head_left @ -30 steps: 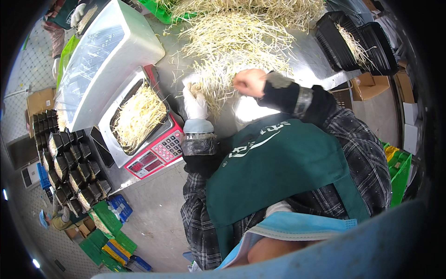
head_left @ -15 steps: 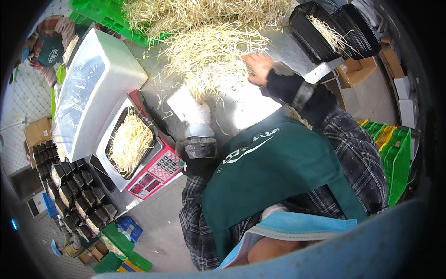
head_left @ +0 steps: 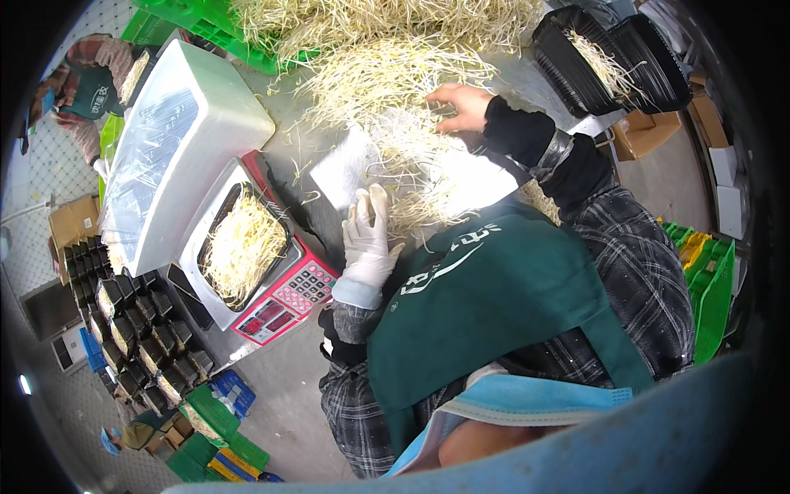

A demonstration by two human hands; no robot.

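A loose heap of bean sprouts [head_left: 391, 86] lies on the metal table, and a thinner strand of it runs down toward my apron over a brightly lit patch. At the near left edge of this strand rests my left hand [head_left: 369, 239], in a white glove, its fingers stretched out and holding nothing. My bare right hand [head_left: 463, 108] is at the heap's right side, thumb and fingers apart, fingertips touching or just above the sprouts. Left of my gloved hand, a black tray [head_left: 285, 239] filled with sprouts sits on a red and white scale [head_left: 304, 286].
A white foam box [head_left: 234, 107] covered with clear film stands beyond the scale. Black trays [head_left: 568, 70] with some sprouts are at the far right. A green crate [head_left: 206, 33] borders the heap. Stacked filled trays [head_left: 136, 329] stand left; a co-worker [head_left: 90, 90] is at far left.
My left hand has come back toward me and its fingers have straightened. More sprouts now lie spread over the bright patch. My right hand has shifted slightly, and the whole view has moved a little.
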